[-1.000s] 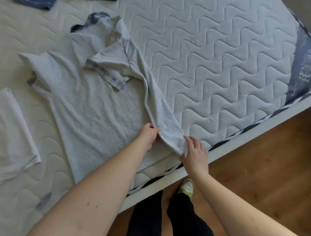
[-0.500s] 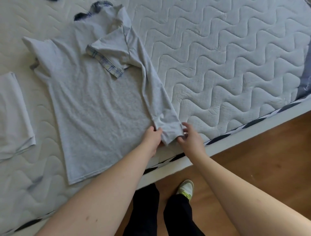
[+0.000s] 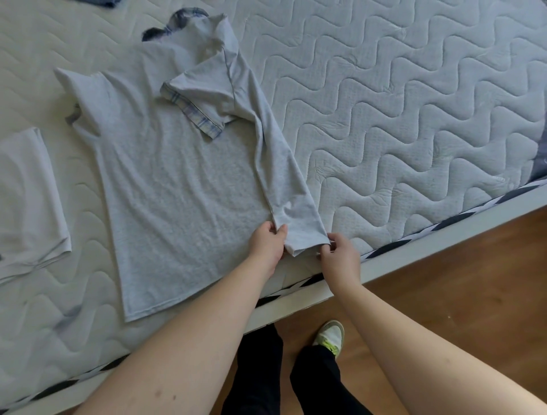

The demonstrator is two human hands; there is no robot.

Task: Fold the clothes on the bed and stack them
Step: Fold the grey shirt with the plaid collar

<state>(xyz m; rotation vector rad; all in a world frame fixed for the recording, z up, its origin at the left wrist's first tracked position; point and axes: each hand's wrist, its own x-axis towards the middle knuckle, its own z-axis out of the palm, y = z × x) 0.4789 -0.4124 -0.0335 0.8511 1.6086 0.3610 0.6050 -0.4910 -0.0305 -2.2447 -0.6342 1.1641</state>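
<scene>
A light grey T-shirt (image 3: 165, 189) with plaid-trimmed sleeves and collar lies flat on the quilted mattress (image 3: 414, 124). Its right side is folded inward as a long strip, the right sleeve lying across the chest. My left hand (image 3: 266, 246) pinches the inner corner of the folded strip's hem. My right hand (image 3: 339, 256) pinches the outer corner of that same hem, close to the bed's front edge. A folded white garment (image 3: 26, 201) lies on the mattress at the far left.
The white bed frame (image 3: 444, 237) runs diagonally below the mattress, with wooden floor (image 3: 458, 296) beyond it. My legs and a shoe (image 3: 330, 336) stand beside the bed. A dark blue garment (image 3: 100, 2) peeks in at the top edge.
The folded strip's hem has been drawn up from the bed edge and laid flatter on the shirt. Both hands shifted with it and now pinch its two corners.
</scene>
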